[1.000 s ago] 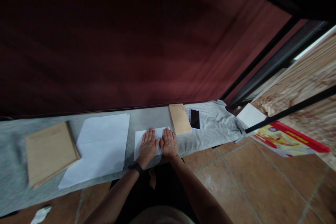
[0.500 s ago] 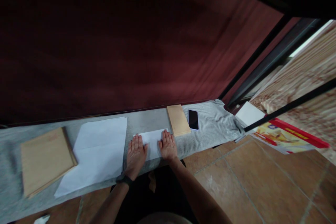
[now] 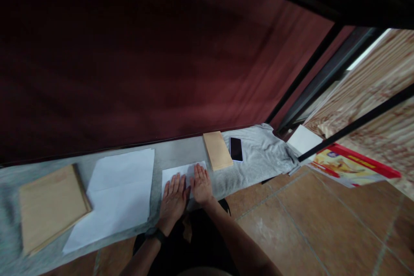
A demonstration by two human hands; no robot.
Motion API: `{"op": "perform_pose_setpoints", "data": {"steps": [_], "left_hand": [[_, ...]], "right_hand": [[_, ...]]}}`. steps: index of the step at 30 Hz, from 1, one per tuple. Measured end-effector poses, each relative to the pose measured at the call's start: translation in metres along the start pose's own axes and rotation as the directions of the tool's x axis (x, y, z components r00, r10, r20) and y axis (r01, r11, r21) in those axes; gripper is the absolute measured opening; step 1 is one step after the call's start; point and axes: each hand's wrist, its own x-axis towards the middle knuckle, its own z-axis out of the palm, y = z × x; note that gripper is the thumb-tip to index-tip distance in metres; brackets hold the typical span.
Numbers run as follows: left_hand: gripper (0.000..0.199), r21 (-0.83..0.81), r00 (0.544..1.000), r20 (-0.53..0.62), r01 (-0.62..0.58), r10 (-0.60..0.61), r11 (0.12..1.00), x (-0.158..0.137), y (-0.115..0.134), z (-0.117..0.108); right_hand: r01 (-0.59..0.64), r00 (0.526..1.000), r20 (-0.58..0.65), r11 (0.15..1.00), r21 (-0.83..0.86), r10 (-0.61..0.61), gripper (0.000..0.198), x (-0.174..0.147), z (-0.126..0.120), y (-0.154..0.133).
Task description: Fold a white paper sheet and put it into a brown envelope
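Observation:
A small white sheet of paper (image 3: 168, 174), perhaps folded, lies on the grey cloth in front of me. My left hand (image 3: 174, 197) rests flat on its left and middle part, fingers stretched out. On its right part lies my right hand (image 3: 202, 184), also flat with straight fingers. The two thumbs are close together, and the hands hide much of the paper. Just right of the paper is a brown envelope (image 3: 218, 151). To the left, larger white sheets (image 3: 119, 189) lie spread out, overlapped at their lower left by a stack of brown envelopes (image 3: 53, 207).
A dark phone (image 3: 236, 149) lies right of the single envelope. Grey cloth (image 3: 258, 151) covers the narrow bench along a dark red panel (image 3: 161, 73). Black bars (image 3: 307, 69) rise at the right. A colourful box (image 3: 355, 166) lies near the tiled floor (image 3: 291, 215).
My hands have slid closer together over the small paper, the left one moving right and downward. More of the paper's left end now shows. The view has shifted slightly.

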Motion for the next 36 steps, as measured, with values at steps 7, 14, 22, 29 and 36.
{"op": "perform_pose_setpoints", "data": {"steps": [7, 14, 22, 29, 36], "left_hand": [[0.058, 0.015, 1.0, 0.019, -0.015, 0.015, 1.0, -0.002, -0.004, 0.006], [0.056, 0.002, 1.0, 0.002, -0.016, 0.016, 1.0, 0.0, 0.0, -0.002], [0.058, -0.002, 1.0, -0.015, 0.013, -0.013, 1.0, 0.0, 0.002, 0.004], [0.063, -0.001, 0.995, -0.063, 0.076, -0.076, 0.997, -0.011, -0.004, 0.005], [0.065, -0.044, 0.983, -0.129, 0.128, -0.133, 0.991, -0.034, -0.013, 0.004]], "right_hand": [[0.088, 0.995, 0.038, 0.994, 0.066, -0.09, 0.048, -0.017, 0.004, -0.026], [0.108, 0.994, -0.033, 0.994, 0.011, -0.107, 0.055, -0.027, -0.006, 0.002], [0.073, 0.993, -0.091, 0.993, -0.095, -0.081, 0.055, -0.038, -0.016, 0.025], [0.017, 1.0, -0.008, 0.995, -0.1, -0.018, 0.055, -0.047, -0.035, 0.041], [-0.007, 0.999, 0.038, 0.995, -0.102, 0.011, 0.05, -0.056, -0.046, 0.054]]}}
